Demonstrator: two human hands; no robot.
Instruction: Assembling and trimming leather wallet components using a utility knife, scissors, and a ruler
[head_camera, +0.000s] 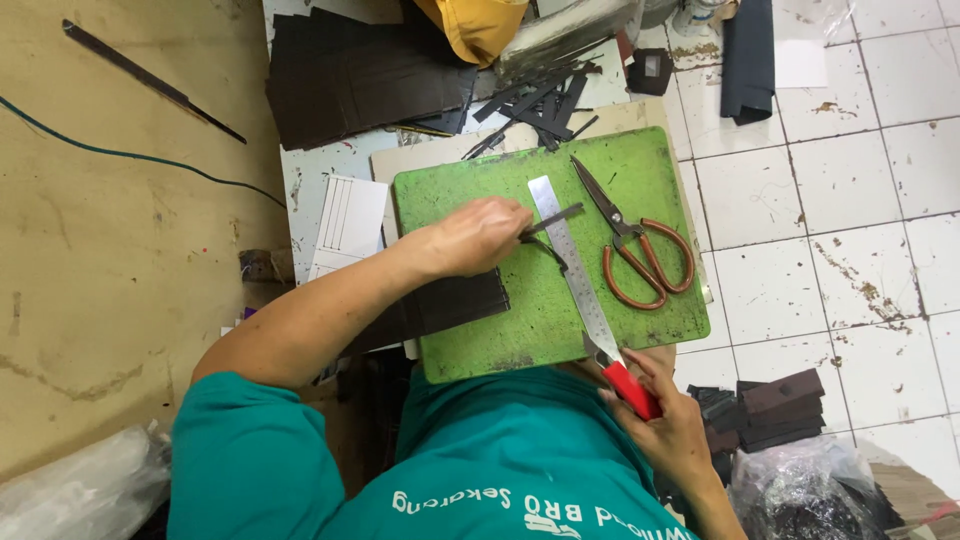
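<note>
Green cutting mat (640, 170): left hand (478, 236) pinching dark strip (553, 218), right hand (668, 420) gripping red-handled knife (627, 383).

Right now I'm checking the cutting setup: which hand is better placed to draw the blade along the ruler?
The right hand: it already grips the red-handled knife at the steel ruler's near end. The left hand is busy pinning the dark strip on the green cutting mat.

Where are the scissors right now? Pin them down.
In the head view, the scissors lie on the right part of the green cutting mat, just right of the metal ruler, untouched by either hand.
</note>
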